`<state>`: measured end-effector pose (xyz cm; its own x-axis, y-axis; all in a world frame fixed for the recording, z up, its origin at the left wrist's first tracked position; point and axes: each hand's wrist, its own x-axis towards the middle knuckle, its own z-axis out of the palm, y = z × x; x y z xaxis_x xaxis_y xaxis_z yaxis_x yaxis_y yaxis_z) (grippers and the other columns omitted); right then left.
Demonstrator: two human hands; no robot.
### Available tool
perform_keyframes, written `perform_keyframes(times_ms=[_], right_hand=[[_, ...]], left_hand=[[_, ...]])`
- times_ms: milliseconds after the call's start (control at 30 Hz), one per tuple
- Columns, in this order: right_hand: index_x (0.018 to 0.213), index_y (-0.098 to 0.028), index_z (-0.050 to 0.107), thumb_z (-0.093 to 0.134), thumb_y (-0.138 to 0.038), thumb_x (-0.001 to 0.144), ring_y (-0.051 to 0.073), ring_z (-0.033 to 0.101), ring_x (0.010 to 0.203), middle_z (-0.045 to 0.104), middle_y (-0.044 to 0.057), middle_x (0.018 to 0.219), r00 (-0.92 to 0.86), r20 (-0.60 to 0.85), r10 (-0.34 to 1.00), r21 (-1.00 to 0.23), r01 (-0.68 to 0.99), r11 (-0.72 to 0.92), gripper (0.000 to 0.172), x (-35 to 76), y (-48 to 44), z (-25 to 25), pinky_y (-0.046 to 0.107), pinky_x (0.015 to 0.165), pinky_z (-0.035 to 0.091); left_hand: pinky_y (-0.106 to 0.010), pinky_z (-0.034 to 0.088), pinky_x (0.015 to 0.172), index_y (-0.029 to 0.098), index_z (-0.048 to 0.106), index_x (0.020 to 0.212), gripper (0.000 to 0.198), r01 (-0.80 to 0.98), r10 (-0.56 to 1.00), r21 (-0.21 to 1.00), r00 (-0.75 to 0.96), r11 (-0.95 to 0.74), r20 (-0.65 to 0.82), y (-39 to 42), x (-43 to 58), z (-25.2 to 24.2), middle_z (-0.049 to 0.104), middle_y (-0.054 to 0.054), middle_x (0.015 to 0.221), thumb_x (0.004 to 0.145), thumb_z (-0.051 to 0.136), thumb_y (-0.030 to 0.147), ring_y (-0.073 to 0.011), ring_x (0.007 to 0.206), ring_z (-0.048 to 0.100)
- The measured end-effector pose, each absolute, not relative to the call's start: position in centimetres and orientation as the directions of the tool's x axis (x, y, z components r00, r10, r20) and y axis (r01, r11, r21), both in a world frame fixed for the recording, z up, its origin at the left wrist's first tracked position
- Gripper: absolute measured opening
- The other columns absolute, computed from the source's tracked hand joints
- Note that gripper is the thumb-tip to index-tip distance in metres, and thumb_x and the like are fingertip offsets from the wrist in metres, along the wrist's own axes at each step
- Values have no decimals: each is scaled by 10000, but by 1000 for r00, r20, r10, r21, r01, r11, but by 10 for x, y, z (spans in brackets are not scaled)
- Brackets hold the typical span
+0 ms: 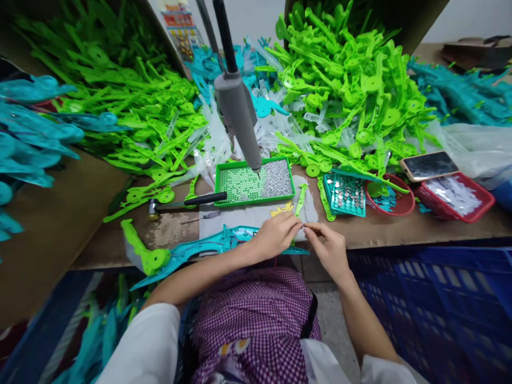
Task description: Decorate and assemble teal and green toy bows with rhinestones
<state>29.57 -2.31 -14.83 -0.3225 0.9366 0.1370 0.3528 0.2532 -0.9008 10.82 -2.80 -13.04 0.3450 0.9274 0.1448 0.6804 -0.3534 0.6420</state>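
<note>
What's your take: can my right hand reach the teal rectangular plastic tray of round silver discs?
Probably yes: the tray sits just beyond your right hand, and nothing visible blocks its near side.

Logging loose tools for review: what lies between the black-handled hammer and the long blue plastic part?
In the head view, a thin-shafted tool, seemingly a small screwdriver, lies between the hammer and blue part, its handle on the white sheet.
</note>
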Motion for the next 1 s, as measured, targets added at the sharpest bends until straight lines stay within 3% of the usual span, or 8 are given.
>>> perform_keyframes(times_ms=[133, 267, 467, 600, 767, 1000], right_hand=[[932, -196, 704, 665, -430, 807, 156, 654, 677, 723, 42, 818, -232, 23, 972, -973, 220, 76, 269, 284, -4, -160, 285, 652, 549], [937, -176, 691, 743, -463, 712, 153, 656, 643, 718, 44, 810, -257, -73, 964, -995, 86, -53, 368, 280, 7, -171, 294, 619, 572], [971, -208, 722, 723, -421, 750, 192, 702, 808, 749, 54, 918, -417, -75, 906, -995, 84, -44, 307, 283, 7, -169, 352, 787, 588], [918, -200, 729, 681, -449, 784, 182, 697, 707, 748, 45, 827, -328, -102, 939, -994, 76, -82, 287, 281, 9, -175, 335, 704, 591], [858, -193, 737, 691, -477, 762, 176, 677, 621, 730, 32, 719, -305, -140, 942, -990, 72, -124, 304, 277, 9, -185, 318, 634, 581], [878, -194, 729, 739, -417, 726, 149, 657, 589, 721, 16, 720, -300, -184, 936, -982, 10, -190, 270, 277, 9, -187, 276, 578, 560]], left_hand=[[-305, 464, 770, 155, 651, 932, 266, 628, 930, 708, 349, -323, 115, -16, 102, -127, 647, -56, 854, 970, 416, 274, -173, 820, 587], [-283, 454, 738, 157, 675, 887, 274, 621, 950, 739, 301, -260, 81, -15, 94, -134, 657, -45, 818, 955, 441, 281, -159, 780, 580], [-267, 443, 694, 148, 688, 863, 278, 667, 962, 708, 268, -231, 62, -14, 90, -137, 638, -36, 766, 947, 445, 255, -144, 724, 565], [-275, 471, 706, 145, 690, 879, 257, 667, 950, 688, 288, -286, 116, -13, 88, -138, 645, -41, 781, 942, 467, 258, -143, 736, 586], [-307, 520, 755, 147, 671, 1046, 235, 636, 901, 645, 369, -424, 228, -12, 85, -149, 697, -85, 944, 927, 536, 298, -167, 840, 646], [-276, 531, 764, 145, 684, 980, 246, 642, 836, 540, 468, -544, 286, -5, 82, -159, 711, -70, 907, 964, 472, 268, -151, 852, 658]])
